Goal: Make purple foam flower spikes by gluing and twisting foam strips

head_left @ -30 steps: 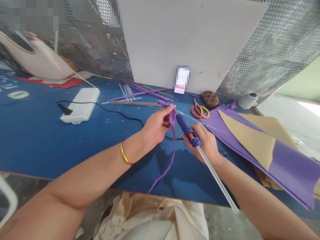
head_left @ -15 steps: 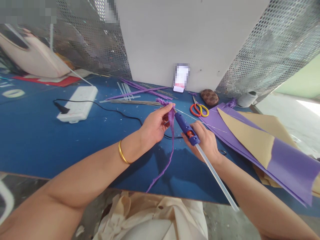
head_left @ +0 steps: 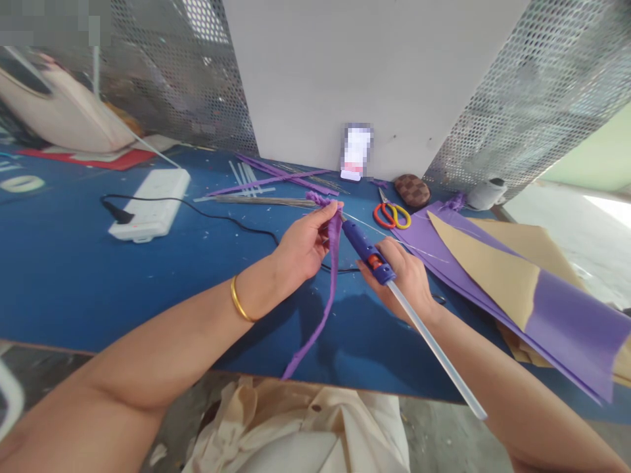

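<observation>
My left hand [head_left: 308, 240] pinches a purple paper strip [head_left: 329, 295] near its upper end. The strip hangs down in a curve toward the table's front edge. A gathered, ruffled purple piece [head_left: 321, 199] shows above the thumb, and a thin wire [head_left: 389, 235] runs from there to the right. In my right hand [head_left: 407, 272] is a blue hot glue gun [head_left: 362, 243], its nozzle at the purple strip beside my left fingertips. From its back end sticks a long translucent glue stick [head_left: 438, 351]. Whether the nozzle touches the strip I cannot tell.
Red and yellow scissors [head_left: 392, 213] and a checkered pouch [head_left: 413, 190] lie beyond my right hand. Purple and tan paper sheets [head_left: 473, 276] cover the right side. Left are a white power strip [head_left: 152, 203] and a black cord [head_left: 231, 221]. A phone [head_left: 356, 152] leans at the back.
The hanging strip now shows its broader face, and its lower end has shifted slightly left. The glue stick's rear end has swung a little right. Both hands keep nearly the same place.
</observation>
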Tool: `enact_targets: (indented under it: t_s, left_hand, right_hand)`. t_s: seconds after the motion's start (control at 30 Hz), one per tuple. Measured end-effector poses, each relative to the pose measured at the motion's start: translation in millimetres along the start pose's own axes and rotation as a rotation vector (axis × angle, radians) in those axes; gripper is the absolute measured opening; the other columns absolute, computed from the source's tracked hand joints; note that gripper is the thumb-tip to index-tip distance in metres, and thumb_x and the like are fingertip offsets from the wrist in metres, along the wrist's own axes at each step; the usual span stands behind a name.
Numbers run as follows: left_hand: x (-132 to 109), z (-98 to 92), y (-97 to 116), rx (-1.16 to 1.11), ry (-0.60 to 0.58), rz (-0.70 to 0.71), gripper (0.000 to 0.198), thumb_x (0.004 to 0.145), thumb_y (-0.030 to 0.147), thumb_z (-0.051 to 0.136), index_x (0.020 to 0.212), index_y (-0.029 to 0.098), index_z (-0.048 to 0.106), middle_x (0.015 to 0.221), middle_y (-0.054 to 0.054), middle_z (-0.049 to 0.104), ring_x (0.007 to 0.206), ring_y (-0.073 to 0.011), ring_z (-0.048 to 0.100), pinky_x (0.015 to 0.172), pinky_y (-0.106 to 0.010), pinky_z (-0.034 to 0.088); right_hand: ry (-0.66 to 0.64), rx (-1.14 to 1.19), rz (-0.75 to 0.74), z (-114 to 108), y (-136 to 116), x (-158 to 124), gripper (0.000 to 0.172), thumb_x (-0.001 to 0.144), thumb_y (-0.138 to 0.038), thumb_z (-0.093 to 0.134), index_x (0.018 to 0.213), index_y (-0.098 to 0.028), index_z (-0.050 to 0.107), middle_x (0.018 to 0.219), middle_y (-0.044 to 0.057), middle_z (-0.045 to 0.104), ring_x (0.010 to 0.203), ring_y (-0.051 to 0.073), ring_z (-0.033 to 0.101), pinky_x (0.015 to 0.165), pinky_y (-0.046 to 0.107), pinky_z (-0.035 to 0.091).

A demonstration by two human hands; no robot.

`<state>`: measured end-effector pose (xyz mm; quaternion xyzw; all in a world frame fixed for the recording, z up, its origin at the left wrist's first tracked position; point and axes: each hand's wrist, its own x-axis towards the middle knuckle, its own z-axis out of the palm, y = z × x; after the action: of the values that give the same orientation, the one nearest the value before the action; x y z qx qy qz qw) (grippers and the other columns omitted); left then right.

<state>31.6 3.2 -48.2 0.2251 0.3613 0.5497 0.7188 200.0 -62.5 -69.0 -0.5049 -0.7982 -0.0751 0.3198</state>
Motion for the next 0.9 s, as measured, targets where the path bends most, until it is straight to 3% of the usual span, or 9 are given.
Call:
enact_targets:
  t_s: [0.9]
  left_hand:
    - [1.9, 0.0, 5.1, -0.037, 0.012, 0.016, 0.004, 0.077, 0.020, 0.076, 0.078, 0.016, 0.075, 0.059, 0.001, 0.065, 0.048, -0.0070, 0.053, 0.046, -0.020, 0.041]
  right_hand:
    - [-0.033, -0.013, -0.009, -4.1, -4.5, -0.4, 0.023, 0.091, -0.042, 0.052, 0.081, -0.022, 0.048, 0.070, 0.001, 0.053, 0.056, 0.015, 0.045, 0.049, 0.027, 0.026]
